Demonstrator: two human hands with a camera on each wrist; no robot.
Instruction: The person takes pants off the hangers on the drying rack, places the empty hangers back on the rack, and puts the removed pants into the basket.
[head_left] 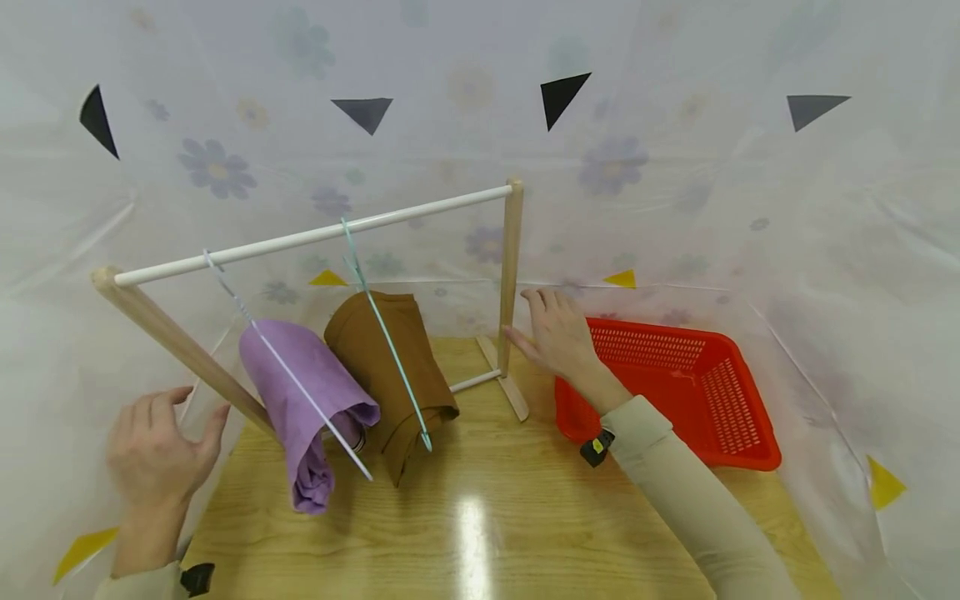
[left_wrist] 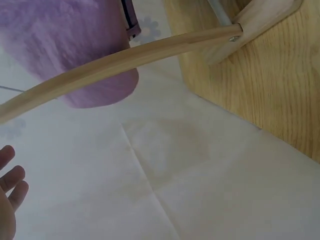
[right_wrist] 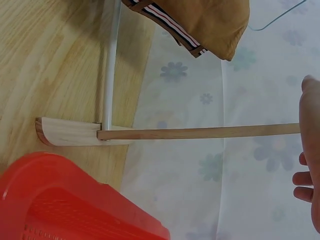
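A small rack with wooden posts and a white top bar (head_left: pixel 300 242) stands on the table in the head view. Over a pale purple hanger (head_left: pixel 300 385) hangs a folded purple garment (head_left: pixel 300 367); to its right, a brown garment (head_left: pixel 386 346) hangs from a light blue hanger (head_left: pixel 390 346). My left hand (head_left: pixel 161 450) is beside the left post (left_wrist: pixel 125 60), fingers loosely bent and holding nothing. At the right post (head_left: pixel 511 275) my right hand (head_left: pixel 558 337) has its fingers extended, the thumb tip right at the wood. The left wrist view shows only some left fingertips (left_wrist: pixel 13 179).
A red plastic basket (head_left: pixel 738 400) with perforated walls sits on the table right of the rack, partly behind my right forearm. Translucent flowered sheeting (head_left: pixel 465 125) with black and yellow triangles surrounds the wooden table (head_left: pixel 525 508). The rack's right foot (right_wrist: pixel 70 132) points toward me.
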